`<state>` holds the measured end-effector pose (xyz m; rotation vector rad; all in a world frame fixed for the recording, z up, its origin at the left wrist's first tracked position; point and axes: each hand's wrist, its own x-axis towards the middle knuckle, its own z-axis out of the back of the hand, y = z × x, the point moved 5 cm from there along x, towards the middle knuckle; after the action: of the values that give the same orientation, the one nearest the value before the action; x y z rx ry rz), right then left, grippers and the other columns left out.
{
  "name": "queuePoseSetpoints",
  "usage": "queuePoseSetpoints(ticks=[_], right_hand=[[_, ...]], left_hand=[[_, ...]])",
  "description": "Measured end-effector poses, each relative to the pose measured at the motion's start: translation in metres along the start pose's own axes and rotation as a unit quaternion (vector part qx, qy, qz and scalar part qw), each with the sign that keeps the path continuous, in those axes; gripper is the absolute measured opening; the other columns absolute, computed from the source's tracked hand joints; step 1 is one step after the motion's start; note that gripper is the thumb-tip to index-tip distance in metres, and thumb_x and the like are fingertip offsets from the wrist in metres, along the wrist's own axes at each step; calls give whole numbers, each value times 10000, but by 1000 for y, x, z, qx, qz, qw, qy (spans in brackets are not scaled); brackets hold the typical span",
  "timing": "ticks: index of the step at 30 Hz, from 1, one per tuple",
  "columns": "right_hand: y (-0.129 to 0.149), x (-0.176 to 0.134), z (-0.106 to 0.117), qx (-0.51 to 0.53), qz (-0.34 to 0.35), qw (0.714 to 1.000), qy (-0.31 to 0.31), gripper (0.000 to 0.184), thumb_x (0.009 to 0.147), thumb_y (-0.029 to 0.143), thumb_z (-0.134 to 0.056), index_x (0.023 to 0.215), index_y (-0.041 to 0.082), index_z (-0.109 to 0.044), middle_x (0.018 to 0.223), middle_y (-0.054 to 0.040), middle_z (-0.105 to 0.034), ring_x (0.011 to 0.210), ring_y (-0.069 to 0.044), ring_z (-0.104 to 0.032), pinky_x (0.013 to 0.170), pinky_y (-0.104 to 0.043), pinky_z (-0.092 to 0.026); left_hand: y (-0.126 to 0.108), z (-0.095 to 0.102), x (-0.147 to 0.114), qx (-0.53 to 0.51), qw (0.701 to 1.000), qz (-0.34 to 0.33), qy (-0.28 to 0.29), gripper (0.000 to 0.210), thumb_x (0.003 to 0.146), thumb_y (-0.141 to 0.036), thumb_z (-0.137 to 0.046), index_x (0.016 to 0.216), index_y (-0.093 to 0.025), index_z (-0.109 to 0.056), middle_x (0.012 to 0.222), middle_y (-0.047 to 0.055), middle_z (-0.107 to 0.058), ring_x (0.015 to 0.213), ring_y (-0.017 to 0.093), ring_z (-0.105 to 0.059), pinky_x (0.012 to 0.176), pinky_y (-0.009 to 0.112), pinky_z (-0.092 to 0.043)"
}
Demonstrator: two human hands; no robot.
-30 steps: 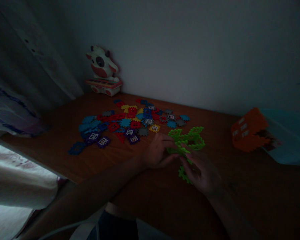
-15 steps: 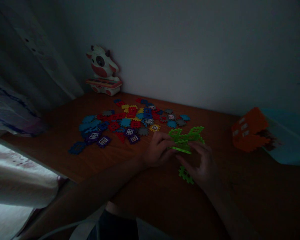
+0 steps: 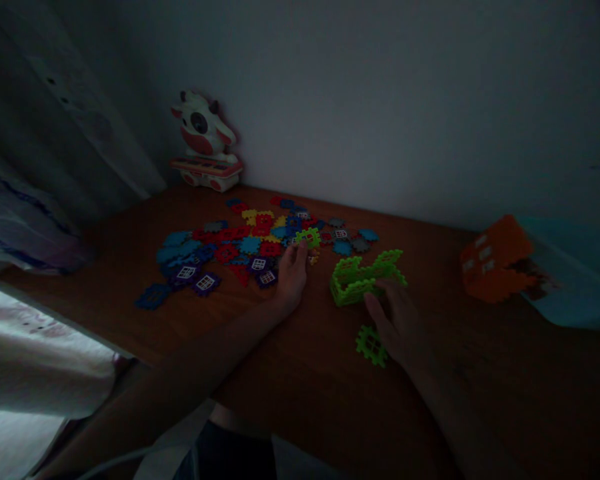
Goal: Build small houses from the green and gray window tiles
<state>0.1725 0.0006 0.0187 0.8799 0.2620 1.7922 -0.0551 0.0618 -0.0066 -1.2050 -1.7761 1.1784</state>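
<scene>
My left hand [image 3: 292, 277] pinches a lime-green square building tile [image 3: 307, 237] by its lower edge, held up in front of the pile. On the tabletop to the right stands an open-topped lime-green box [image 3: 350, 291] made of toothed, interlocking tiles, with one raised flap at the back. Curled fingers of my right hand [image 3: 397, 323] grip its right front side; the fingertips are partly hidden. Just below the box, beside my right wrist, lies a loose lime-green window tile [image 3: 371, 345].
Several red, blue, yellow, grey and purple tiles [image 3: 250, 245] spread over the wooden table [image 3: 300, 380]. A cow-shaped toy keyboard [image 3: 206, 143] stands at the back left by the wall. An orange tile house [image 3: 497, 260] and a pale blue translucent container [image 3: 575, 280] are at the right.
My left hand has moved away left and up from the green box, carrying one green tile. The box now sits lower, beside my right hand. The loose green tile shows more fully.
</scene>
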Motion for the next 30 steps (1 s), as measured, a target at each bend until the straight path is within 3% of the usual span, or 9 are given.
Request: queuePoseSetpoints(ticks=[3, 6, 12, 20, 30], right_hand=[[-4, 1, 1, 2, 14, 1000, -4, 476, 992, 579, -404, 1205, 204, -606, 1357, -167, -609, 1283, -330, -554, 1082, -569, -428], [-7, 2, 2, -20, 24, 999, -18, 545, 920, 643, -517, 1234, 207, -604, 1446, -179, -547, 1320, -364, -520, 1086, -624, -409], [-8, 3, 3, -44, 39, 998, -31, 595, 866, 649, -601, 1264, 208, -600, 1435, -179, -552, 1301, -380, -537, 1044, -643, -442], [6, 2, 1, -137, 98, 986, -6, 704, 799, 690, -656, 1298, 199, -586, 1276, -172, -660, 1159, -397, -622, 962, -630, -479], [6, 3, 5, -84, 74, 994, -20, 661, 776, 658, -705, 1238, 206, -570, 1472, -198, -479, 1367, -401, -469, 1070, -615, -445]], left_hand=[[-1, -3, -3, 32, 999, 1, 17, 318, 878, -506, -652, 870, -193, -596, 839, 8, -631, 715, 114, -537, 636, 227, -404], [-3, -6, -5, 43, 999, 8, 31, 330, 862, -514, -660, 849, -193, -588, 830, 6, -618, 714, 119, -526, 673, 239, -410], [-5, -8, -8, 54, 997, 4, 53, 394, 870, -565, -618, 735, -203, -543, 680, -25, -499, 631, 121, -449, 611, 248, -373], [0, -6, -7, 33, 998, 39, 20, 316, 890, -499, -611, 763, -217, -545, 723, -17, -536, 650, 134, -506, 611, 249, -418], [-1, -9, -8, 45, 998, -4, 51, 238, 906, -425, -638, 995, -215, -571, 952, 31, -675, 865, 162, -628, 781, 271, -493]])
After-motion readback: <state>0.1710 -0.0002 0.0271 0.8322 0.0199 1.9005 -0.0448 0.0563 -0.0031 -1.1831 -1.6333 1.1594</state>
